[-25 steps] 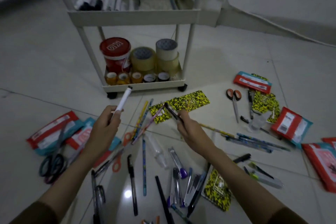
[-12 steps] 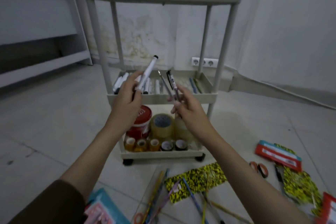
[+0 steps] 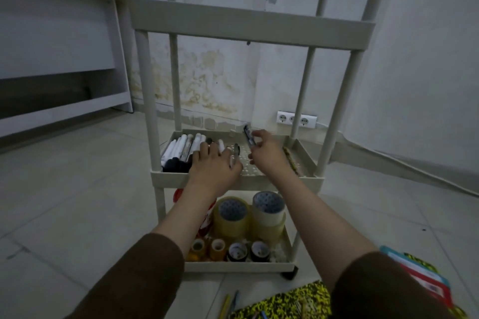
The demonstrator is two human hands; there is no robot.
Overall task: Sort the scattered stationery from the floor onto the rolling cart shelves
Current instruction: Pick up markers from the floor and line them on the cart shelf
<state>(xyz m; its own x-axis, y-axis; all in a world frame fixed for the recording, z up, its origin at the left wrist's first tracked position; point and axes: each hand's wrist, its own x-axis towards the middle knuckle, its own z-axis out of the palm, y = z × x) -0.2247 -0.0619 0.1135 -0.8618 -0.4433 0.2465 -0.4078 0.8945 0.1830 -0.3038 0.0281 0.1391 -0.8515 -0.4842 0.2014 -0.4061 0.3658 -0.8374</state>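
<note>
The pale rolling cart's middle shelf point(image 3: 234, 180) holds a row of white markers point(image 3: 178, 149) with black caps at its left. My left hand point(image 3: 213, 166) lies low over that row, fingers stretched out, with a white marker point(image 3: 221, 144) poking out from under them. A thin dark pen point(image 3: 236, 154) sits tilted right beside its thumb; I cannot tell whether anything holds it. My right hand point(image 3: 267, 156) is over the shelf's middle and pinches a black pen point(image 3: 247, 134) that points up and away.
The bottom shelf carries two big tape rolls point(image 3: 233, 212), several small rolls point(image 3: 217, 248) and a red tub point(image 3: 207, 220) behind my left arm. The top shelf point(image 3: 248, 28) is overhead. On the floor are a yellow-black pouch point(image 3: 293, 303), pencils point(image 3: 228, 303) and a red-teal packet point(image 3: 414, 269).
Both hands rose from the floor clutter to the cart and dropped into the middle shelf. The left hand brought its white marker down to the marker row; the right hand's second pen has left its grip.
</note>
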